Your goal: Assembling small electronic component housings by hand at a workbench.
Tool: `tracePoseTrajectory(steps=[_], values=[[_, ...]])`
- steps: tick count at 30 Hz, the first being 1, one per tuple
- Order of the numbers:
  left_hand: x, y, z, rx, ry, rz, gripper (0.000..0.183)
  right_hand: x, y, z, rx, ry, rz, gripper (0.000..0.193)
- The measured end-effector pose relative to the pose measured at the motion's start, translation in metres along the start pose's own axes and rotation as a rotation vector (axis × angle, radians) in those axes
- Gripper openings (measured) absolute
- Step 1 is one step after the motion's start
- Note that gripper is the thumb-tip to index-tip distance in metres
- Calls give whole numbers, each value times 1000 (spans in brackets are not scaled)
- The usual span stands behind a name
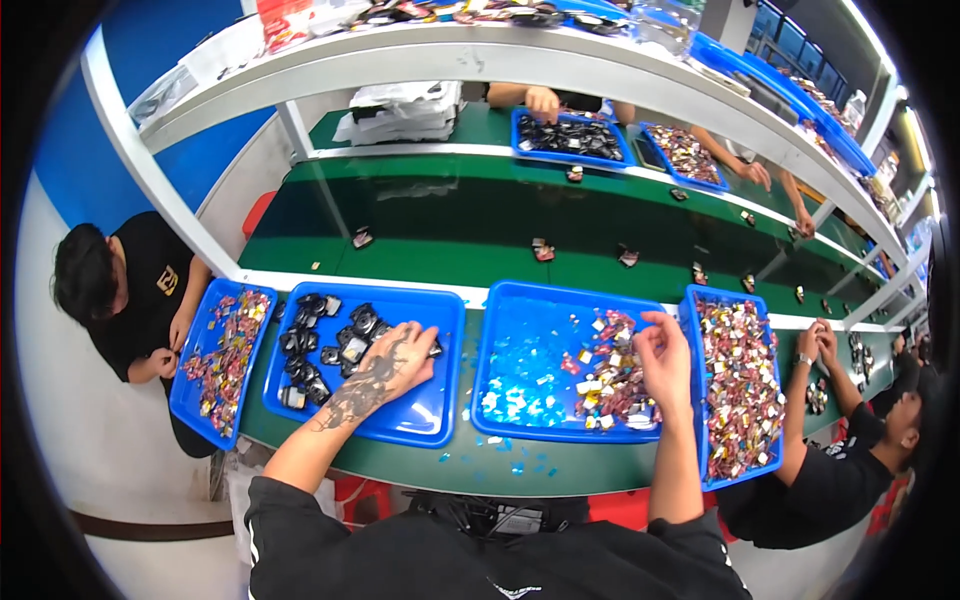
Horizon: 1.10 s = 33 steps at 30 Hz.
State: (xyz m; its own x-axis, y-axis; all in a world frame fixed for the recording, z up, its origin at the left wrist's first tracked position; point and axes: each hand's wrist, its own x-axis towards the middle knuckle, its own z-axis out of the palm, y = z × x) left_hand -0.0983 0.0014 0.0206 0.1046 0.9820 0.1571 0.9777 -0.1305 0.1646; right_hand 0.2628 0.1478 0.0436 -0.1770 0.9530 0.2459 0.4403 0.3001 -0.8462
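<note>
My left hand (402, 360), tattooed on its back and forearm, is curled low over a blue tray (425, 415). A dark edge of a small black part (436, 349) shows by its fingertips. Left of the hand, several small black parts (300, 345) with cords and pale labels lie in that tray. My right hand (664, 362) is over the right side of a second blue tray (540, 434), its thumb and fingers bent together. What they hold, if anything, is hidden. Below it lies a pile of small wired parts (612, 385) in red, white and yellow; blue film scraps (525, 395) cover the tray's left side.
Full trays of wired parts (742, 390) (225, 365) stand at both sides, beside two seated co-workers. Beyond runs a green conveyor belt (440, 225) with scattered small parts. A white shelf frame (460, 55) crosses above it. Co-workers' hands (542, 104) reach over far trays.
</note>
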Motion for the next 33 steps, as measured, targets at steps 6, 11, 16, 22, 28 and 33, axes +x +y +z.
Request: tracePoseTrajectory(steps=[6, 11, 16, 22, 28, 33], values=[[26, 19, 13, -2098, 76, -444, 39, -23, -22, -4, 516, -177, 134, 15], [57, 59, 12, -2472, -54, -447, 40, -27, -21, 14, 613, -230, 221, 15], [58, 69, 13, -1940, -10, -366, 26, -25, -39, 33, 565, -262, 143, 13], [60, 75, -1, -1663, 18, -306, 12, -29, -44, 44, 659, -288, 166, 10], [63, 64, 8, -1742, -168, -403, 24, -30, -50, 55, 677, -365, 198, 12], [58, 81, 12, -1454, -174, -365, 28, -35, -52, 67, 524, -587, 53, 13]])
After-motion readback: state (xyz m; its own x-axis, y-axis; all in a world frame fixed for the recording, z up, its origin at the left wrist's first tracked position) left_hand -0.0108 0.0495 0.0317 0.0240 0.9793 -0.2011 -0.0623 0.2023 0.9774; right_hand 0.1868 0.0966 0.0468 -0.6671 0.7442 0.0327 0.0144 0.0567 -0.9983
